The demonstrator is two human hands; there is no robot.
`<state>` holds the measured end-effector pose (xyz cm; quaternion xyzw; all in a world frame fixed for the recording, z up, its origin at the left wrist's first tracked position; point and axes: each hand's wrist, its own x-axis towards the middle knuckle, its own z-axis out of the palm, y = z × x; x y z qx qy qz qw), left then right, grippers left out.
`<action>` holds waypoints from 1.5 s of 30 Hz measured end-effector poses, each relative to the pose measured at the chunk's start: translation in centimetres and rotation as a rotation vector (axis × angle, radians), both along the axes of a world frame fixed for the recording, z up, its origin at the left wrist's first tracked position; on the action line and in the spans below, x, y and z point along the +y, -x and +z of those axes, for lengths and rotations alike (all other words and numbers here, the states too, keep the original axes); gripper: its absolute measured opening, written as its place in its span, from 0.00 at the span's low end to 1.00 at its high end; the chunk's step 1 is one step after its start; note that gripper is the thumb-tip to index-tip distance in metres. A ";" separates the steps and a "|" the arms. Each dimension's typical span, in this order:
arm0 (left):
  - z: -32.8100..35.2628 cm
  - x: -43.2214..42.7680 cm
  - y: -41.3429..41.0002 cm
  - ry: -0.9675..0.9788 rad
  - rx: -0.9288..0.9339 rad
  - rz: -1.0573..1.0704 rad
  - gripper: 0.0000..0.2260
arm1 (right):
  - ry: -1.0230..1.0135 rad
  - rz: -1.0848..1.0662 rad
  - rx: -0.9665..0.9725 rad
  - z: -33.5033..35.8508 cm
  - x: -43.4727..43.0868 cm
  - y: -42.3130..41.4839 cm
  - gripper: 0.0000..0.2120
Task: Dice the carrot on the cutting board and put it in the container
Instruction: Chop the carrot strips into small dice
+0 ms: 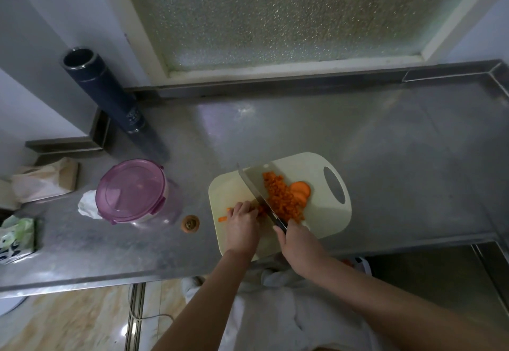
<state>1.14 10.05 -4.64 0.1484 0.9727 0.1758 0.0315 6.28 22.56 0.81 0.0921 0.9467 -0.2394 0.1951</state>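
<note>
Pinning thin orange carrot strips (222, 219) to the cream plastic cutting board (327, 221), the left hand (242, 222) curls just left of the steel knife (253, 182); the right hand (296, 243) wraps its dark handle. The strips run left-right, across the blade.

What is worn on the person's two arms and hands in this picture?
Nothing. The left forearm and right forearm are bare, with no sleeves, watch or bracelet in view. The left hand and right hand have no gloves; no rings can be made out. Beneath the arms, white clothing shows.
</note>
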 end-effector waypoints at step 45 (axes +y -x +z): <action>0.5 -0.1 0.0 0.116 0.008 -0.004 0.12 | 0.083 0.000 -0.034 1.0 0.5 -0.2 0.21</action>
